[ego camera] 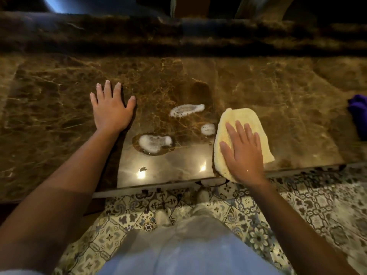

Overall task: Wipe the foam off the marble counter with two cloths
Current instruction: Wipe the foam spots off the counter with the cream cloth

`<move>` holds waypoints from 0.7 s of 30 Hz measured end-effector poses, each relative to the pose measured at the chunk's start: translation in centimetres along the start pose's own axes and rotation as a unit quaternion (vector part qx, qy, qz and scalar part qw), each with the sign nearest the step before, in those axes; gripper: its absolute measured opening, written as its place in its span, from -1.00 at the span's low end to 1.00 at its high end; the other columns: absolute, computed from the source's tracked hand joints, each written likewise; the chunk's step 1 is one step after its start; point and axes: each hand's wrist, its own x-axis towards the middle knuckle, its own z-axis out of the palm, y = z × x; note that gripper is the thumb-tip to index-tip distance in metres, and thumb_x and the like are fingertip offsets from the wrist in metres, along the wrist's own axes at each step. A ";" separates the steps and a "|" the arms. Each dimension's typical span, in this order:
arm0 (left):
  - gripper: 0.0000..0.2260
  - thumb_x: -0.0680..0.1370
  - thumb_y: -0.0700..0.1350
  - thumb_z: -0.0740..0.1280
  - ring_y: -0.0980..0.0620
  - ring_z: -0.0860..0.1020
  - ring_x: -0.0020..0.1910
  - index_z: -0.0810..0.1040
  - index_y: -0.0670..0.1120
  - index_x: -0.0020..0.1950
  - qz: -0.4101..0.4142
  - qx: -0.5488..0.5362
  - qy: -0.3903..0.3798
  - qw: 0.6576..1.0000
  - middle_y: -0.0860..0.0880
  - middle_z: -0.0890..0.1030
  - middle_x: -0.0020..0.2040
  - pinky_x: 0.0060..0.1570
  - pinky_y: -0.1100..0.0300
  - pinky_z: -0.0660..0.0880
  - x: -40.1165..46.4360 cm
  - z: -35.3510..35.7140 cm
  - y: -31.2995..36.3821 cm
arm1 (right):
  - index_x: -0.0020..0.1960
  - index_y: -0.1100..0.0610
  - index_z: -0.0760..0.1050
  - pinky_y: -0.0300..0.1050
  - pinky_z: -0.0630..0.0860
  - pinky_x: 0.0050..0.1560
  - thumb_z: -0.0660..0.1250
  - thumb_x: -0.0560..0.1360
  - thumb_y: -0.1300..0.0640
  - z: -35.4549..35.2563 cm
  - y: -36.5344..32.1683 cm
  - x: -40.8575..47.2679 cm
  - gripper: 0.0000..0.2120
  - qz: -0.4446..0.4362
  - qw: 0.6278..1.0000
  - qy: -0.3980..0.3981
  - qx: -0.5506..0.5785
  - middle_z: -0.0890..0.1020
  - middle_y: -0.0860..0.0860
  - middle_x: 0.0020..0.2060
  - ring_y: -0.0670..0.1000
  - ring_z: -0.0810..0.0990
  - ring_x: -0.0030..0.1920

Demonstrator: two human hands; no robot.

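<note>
Both hands flat, fingers spread: left (112, 111), right (243, 151).

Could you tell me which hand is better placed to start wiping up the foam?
The right hand: it lies flat on the yellow cloth, right beside the small foam patch. The left hand rests bare on the counter, with no cloth.

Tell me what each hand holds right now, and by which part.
Nothing is gripped. The right hand lies flat, fingers spread, pressing the near middle of the yellow cloth. The left hand rests flat on the bare marble counter.
</note>
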 end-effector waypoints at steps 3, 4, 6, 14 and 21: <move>-0.36 0.66 0.27 0.05 -0.22 -0.01 0.66 0.15 -0.05 0.65 0.010 -0.004 -0.003 1.000 -0.17 0.09 0.68 0.60 -0.23 -0.07 0.0 -0.1 -0.2 | 0.64 -0.08 0.05 0.21 -0.10 0.61 -0.10 0.63 -0.26 1.0 -1.3 -2.7 -0.38 0.016 1.000 0.002 -0.022 0.08 0.04 0.66 0.12 -0.06 0.66; -0.36 0.66 0.26 0.05 -0.22 -0.01 0.66 0.15 -0.05 0.65 0.012 -0.004 -0.001 1.000 -0.18 0.09 0.68 0.60 -0.23 -0.07 0.0 0.0 -0.3 | 0.64 -0.09 0.05 0.22 -0.09 0.61 -0.10 0.63 -0.27 1.1 -1.5 -2.7 -0.38 0.018 1.000 0.003 -0.024 0.08 0.04 0.66 0.12 -0.06 0.66; -0.36 0.66 0.26 0.06 -0.23 0.00 0.66 0.16 -0.06 0.65 0.011 -0.003 0.005 1.000 -0.19 0.10 0.68 0.60 -0.23 -0.06 0.0 0.1 -0.3 | 0.64 -0.10 0.03 0.22 -0.10 0.61 -0.09 0.64 -0.27 1.0 -1.6 -1.6 -0.38 0.016 1.000 0.004 -0.026 0.07 0.03 0.66 0.11 -0.07 0.66; -0.36 0.65 0.25 0.08 -0.24 0.03 0.66 0.19 -0.07 0.63 0.007 -0.002 0.021 1.000 -0.20 0.13 0.67 0.60 -0.23 -0.04 0.2 0.4 -0.2 | 0.64 -0.06 0.06 0.25 -0.06 0.60 -0.07 0.64 -0.25 0.5 -2.4 8.5 -0.38 0.037 0.999 0.015 -0.035 0.12 0.07 0.65 0.18 -0.01 0.65; -0.35 0.64 0.27 0.05 -0.24 0.03 0.66 0.18 -0.07 0.63 0.002 0.013 0.012 1.000 -0.20 0.13 0.67 0.59 -0.24 -0.03 0.1 0.2 0.0 | 0.64 -0.04 0.06 0.27 -0.08 0.59 -0.08 0.65 -0.23 0.3 -5.0 17.1 -0.39 0.033 0.999 0.012 -0.033 0.12 0.09 0.65 0.21 0.01 0.64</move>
